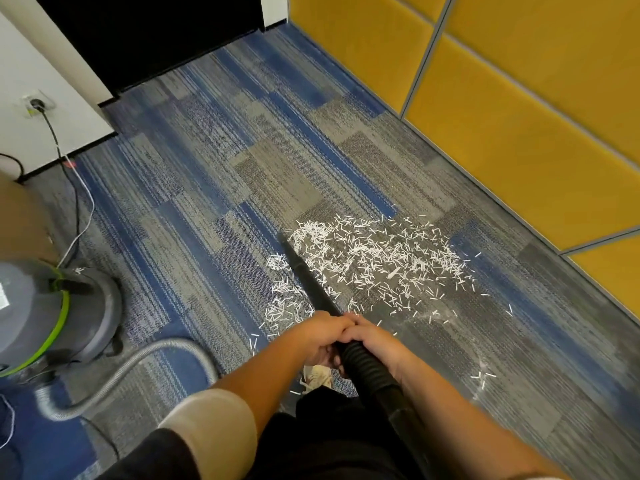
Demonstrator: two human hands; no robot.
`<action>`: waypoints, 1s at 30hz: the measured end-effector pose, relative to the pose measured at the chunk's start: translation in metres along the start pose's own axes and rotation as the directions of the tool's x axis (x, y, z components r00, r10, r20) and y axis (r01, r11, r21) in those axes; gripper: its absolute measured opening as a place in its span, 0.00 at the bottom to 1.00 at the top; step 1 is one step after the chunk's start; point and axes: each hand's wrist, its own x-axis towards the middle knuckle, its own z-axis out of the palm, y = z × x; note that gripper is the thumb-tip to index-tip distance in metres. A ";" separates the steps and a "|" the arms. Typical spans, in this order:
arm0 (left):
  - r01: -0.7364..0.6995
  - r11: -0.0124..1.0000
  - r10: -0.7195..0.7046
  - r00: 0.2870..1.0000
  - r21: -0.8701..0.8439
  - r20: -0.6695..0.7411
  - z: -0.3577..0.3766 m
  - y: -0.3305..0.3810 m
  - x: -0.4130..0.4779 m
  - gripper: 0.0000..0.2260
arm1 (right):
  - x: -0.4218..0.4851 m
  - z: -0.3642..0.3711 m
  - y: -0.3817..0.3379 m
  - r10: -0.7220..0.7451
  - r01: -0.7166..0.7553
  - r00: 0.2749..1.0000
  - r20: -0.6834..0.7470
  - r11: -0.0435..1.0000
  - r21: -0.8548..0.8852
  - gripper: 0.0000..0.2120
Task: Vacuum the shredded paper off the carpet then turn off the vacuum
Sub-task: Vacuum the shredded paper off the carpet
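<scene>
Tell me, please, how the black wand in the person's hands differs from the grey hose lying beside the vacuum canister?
The black wand runs straight, slanting down to the shredded paper; the grey hose bends in a loop on the carpet. The left hand and right hand grip the black wand; no hand touches the grey hose. The wand is black, the hose silvery grey. Both appear to belong to the vacuum.

vacuum canister (38,306) cut by left edge | black hose (363,365) leaves bottom edge
</scene>
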 end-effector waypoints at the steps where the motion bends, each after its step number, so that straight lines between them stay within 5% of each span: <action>1: 0.003 1.000 -0.003 1.000 0.001 -0.006 -0.001 0.000 0.000 0.08 | 0.001 0.001 -0.001 0.005 -0.005 1.000 -0.001 1.000 -0.005 0.30; 10: 0.001 1.000 -0.001 1.000 0.001 0.005 0.009 0.010 0.007 0.08 | -0.009 -0.010 -0.011 0.002 -0.002 1.000 0.006 1.000 0.021 0.22; 15: -0.060 0.996 0.062 0.998 -0.068 0.027 0.021 0.014 0.020 0.18 | -0.020 -0.020 -0.022 0.009 -0.010 0.999 -0.038 1.000 -0.014 0.04; 21: -0.071 0.991 0.072 0.997 -0.116 0.007 0.017 0.017 0.016 0.21 | -0.018 -0.016 -0.026 -0.043 0.042 0.998 -0.046 0.999 -0.022 0.06; 30: -0.044 0.993 0.042 0.999 -0.109 -0.024 0.000 0.004 0.014 0.15 | -0.005 -0.003 -0.018 0.069 -0.067 0.995 0.071 0.997 -0.029 0.07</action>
